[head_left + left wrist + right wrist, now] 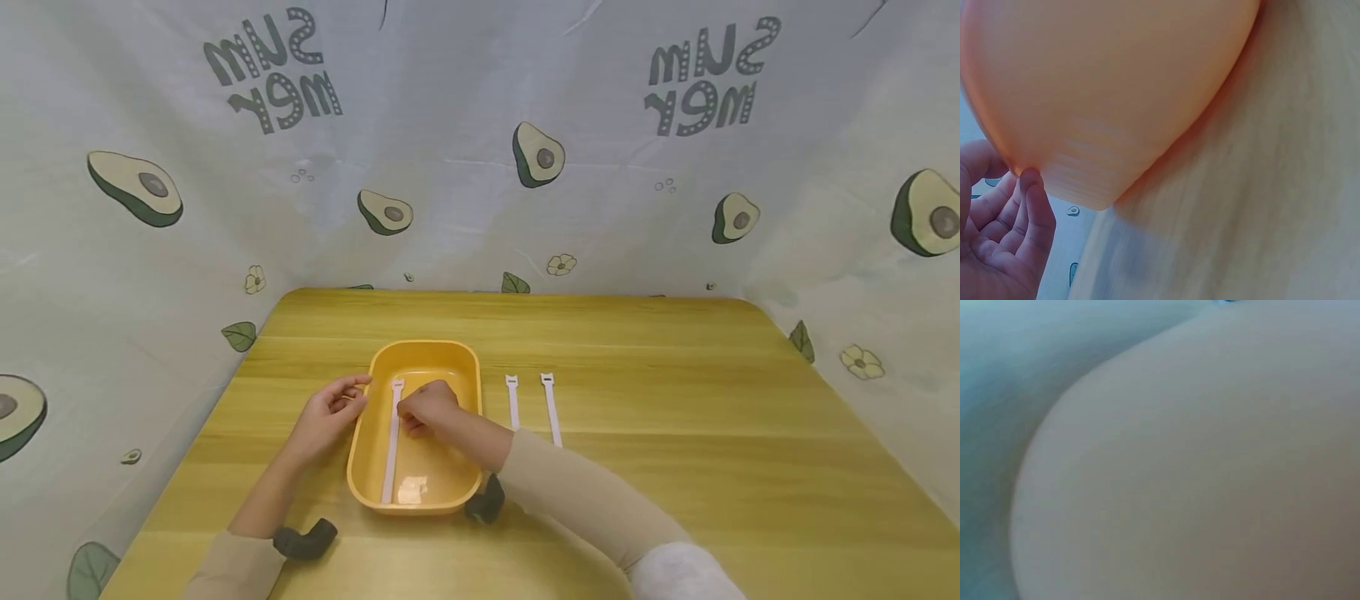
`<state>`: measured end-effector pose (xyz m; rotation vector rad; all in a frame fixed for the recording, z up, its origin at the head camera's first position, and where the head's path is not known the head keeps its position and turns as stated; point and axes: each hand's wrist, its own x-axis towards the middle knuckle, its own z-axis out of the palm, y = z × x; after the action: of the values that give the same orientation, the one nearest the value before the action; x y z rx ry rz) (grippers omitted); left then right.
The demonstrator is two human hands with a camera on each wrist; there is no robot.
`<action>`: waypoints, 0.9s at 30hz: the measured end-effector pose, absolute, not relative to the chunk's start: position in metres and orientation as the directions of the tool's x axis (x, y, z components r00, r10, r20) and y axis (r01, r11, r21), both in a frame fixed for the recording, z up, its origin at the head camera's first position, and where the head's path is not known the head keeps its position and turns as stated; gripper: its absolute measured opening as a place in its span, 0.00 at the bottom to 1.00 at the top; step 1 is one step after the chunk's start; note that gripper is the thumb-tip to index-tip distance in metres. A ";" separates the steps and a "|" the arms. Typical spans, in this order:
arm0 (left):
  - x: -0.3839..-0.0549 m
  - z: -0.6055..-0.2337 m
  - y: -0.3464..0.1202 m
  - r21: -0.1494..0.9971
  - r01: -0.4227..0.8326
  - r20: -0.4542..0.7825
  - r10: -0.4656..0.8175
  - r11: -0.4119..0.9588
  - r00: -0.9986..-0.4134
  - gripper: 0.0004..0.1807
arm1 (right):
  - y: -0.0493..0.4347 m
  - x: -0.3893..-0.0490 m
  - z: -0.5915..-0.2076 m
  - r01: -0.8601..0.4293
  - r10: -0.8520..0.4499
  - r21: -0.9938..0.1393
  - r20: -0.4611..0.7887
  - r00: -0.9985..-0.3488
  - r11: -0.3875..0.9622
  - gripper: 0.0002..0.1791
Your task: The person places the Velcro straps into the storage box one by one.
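Note:
A yellow tray [468, 375] with rounded corners stands on the table. My left hand [324, 421] is at its left wall; in the left wrist view its thumb and a fingertip pinch the tray's rim. Along the tray's left inner side lies a white strap [392, 450] with a slotted head at the far end. My right hand [431, 408] is inside the tray, fingers curled and pointing down beside this strap. Its fingertips are partly hidden, so whether they hold anything cannot be made out. The right wrist view shows only a blurred pale surface.
To the right of the tray lie two more white straps, a nearer one [513, 400] and a farther one [551, 408], their lower ends hidden by the right forearm. Dark wrist-worn pieces show at both arms. A patterned curtain [450, 125] hangs behind the wooden table [675, 417].

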<state>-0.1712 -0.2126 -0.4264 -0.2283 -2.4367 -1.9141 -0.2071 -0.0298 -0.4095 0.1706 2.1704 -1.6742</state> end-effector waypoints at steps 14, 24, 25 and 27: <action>-0.172 -0.427 -0.212 0.962 0.129 0.109 0.094 0.242 -0.990 0.18 | 0.005 -0.204 -0.370 0.219 -0.304 -0.968 -0.248 -0.920 0.125 0.03; -0.167 -0.426 -0.207 0.959 0.122 0.103 0.086 0.258 -0.991 0.19 | 0.061 -0.201 -0.359 0.247 -0.289 -0.968 -0.249 -0.924 0.041 0.08; -0.167 -0.425 -0.207 0.958 0.118 0.100 0.081 0.261 -0.992 0.19 | 0.066 -0.201 -0.360 0.251 -0.279 -0.967 -0.252 -0.927 0.039 0.09; -0.165 -0.423 -0.207 0.958 0.111 0.095 0.074 0.266 -0.993 0.19 | 0.074 -0.203 -0.362 0.252 -0.267 -0.967 -0.253 -0.930 0.041 0.10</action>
<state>-0.1652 -0.2071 -0.4232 -0.1804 -2.4743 -1.8764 -0.2028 0.0741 -0.3624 -0.0159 1.9609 -1.9489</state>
